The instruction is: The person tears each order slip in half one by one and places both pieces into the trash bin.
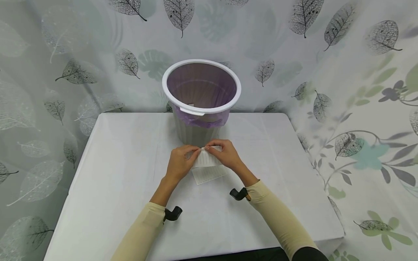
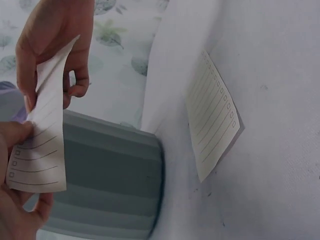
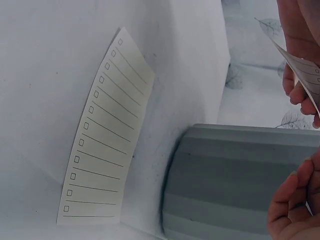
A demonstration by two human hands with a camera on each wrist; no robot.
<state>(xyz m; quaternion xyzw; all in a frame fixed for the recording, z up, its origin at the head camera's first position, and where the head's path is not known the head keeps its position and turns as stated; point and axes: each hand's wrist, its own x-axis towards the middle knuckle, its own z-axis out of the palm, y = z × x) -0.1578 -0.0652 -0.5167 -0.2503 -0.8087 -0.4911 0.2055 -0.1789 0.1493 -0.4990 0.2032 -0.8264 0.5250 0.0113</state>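
Note:
Both hands hold up one lined paper sheet (image 1: 206, 159) with small checkboxes along an edge. My left hand (image 1: 179, 162) pinches the far edge of this sheet between thumb and fingers. Close beside it, my right hand (image 1: 228, 156) pinches the same edge, the two thumbs nearly meeting. In the left wrist view the held sheet (image 2: 45, 135) bends a little along its length. A second lined sheet (image 3: 102, 135) with a column of checkboxes lies on the white table below the hands, slightly curved. In the head view the held sheet covers its far part.
Just beyond the hands stands a grey ribbed waste bin (image 1: 192, 133) with a white rim (image 1: 168, 87) and a purple bag liner (image 1: 209, 122). A white cloth covers the table (image 1: 130, 156). Leaf-patterned curtains (image 1: 261, 50) hang behind and at both sides.

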